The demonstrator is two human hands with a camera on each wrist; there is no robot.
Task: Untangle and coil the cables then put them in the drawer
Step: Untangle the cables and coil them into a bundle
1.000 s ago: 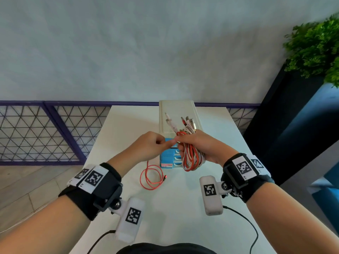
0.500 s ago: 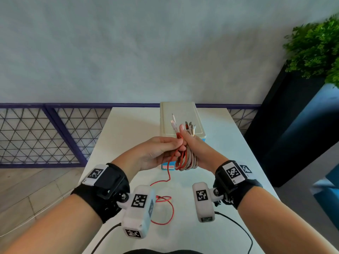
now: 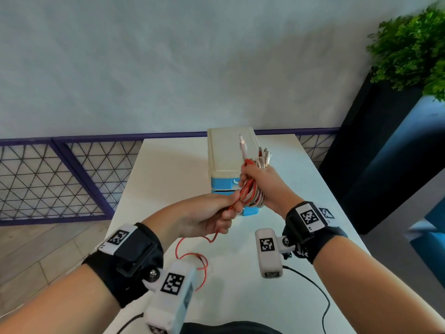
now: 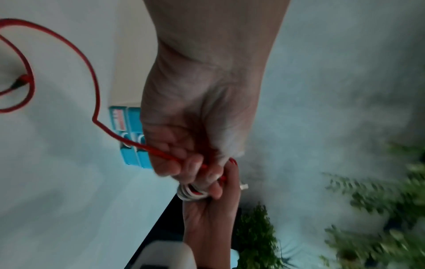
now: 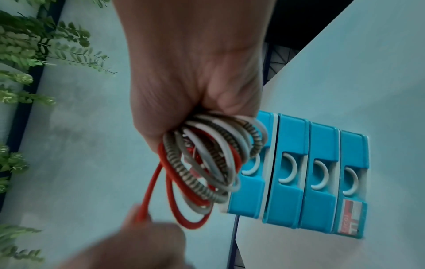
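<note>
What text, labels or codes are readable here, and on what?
Sticker on the bottom drawer of the blue drawer unit: red and white, print too blurred to read.
Wristbands and wrist camera housings: black-and-white square marker codes only, no words.
Nothing else legible.

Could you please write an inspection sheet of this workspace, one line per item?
Surface: white table, partly bare.
Job's things: coiled bundle of white, braided and red cables; drawer unit, four blue drawers, all closed.
Clutter: nothing seen.
Grippers: right hand grips the bundle; left hand pinches the red cable.
Cables: red cable's loose tail lies looped on the table; black wrist-camera lead trails off.
Surroundings: grey wall, purple mesh railing, green plant.
</note>
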